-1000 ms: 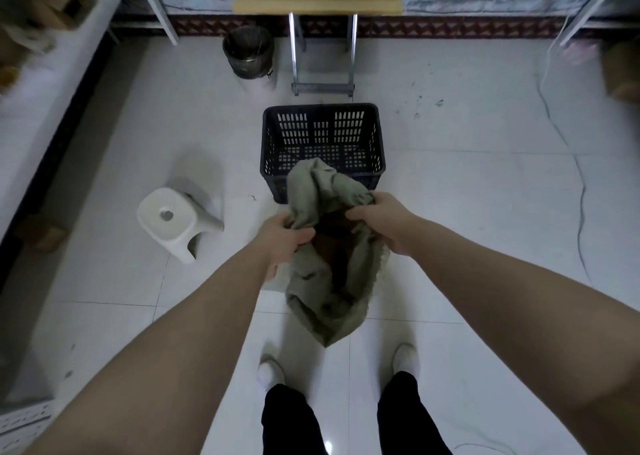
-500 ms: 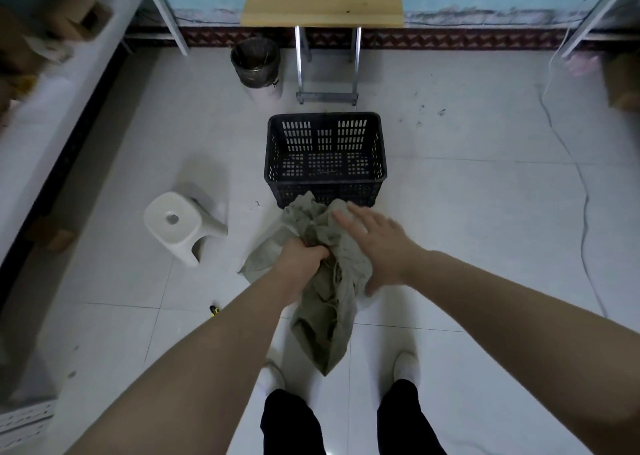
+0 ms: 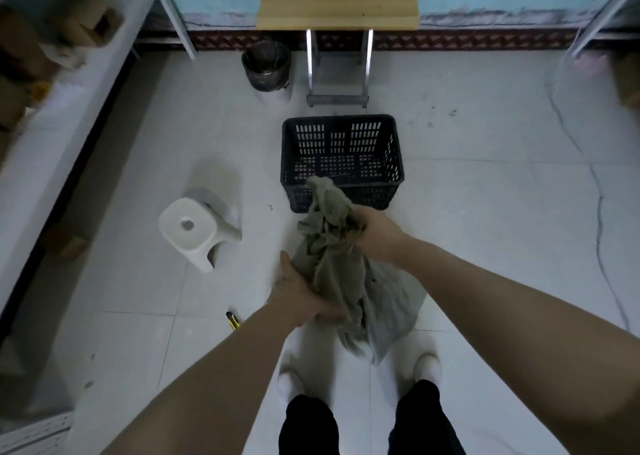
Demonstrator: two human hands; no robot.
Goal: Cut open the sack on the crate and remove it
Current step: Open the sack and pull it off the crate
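Note:
A crumpled olive-grey sack (image 3: 349, 278) hangs in the air in front of me, just nearer than the black slotted crate (image 3: 341, 127), which stands on the floor with nothing visible inside. My right hand (image 3: 375, 231) is shut on the bunched top of the sack. My left hand (image 3: 301, 292) grips the sack lower down on its left side. The sack's bottom end dangles above my white shoes. A yellow-and-black utility knife (image 3: 232, 320) lies on the tiles left of my left forearm.
A white plastic stool (image 3: 194, 227) stands to the left of the crate. A lined bin (image 3: 266, 66) and a wooden table (image 3: 337, 1) with metal legs are at the far wall. Shelving with cardboard boxes (image 3: 48, 39) runs along the left. A cable (image 3: 599, 233) trails on the right floor.
My right hand went from flat and open against the sack to gripping its top. My left hand slid from the top down to the sack's lower left side. The sack is bunched tighter.

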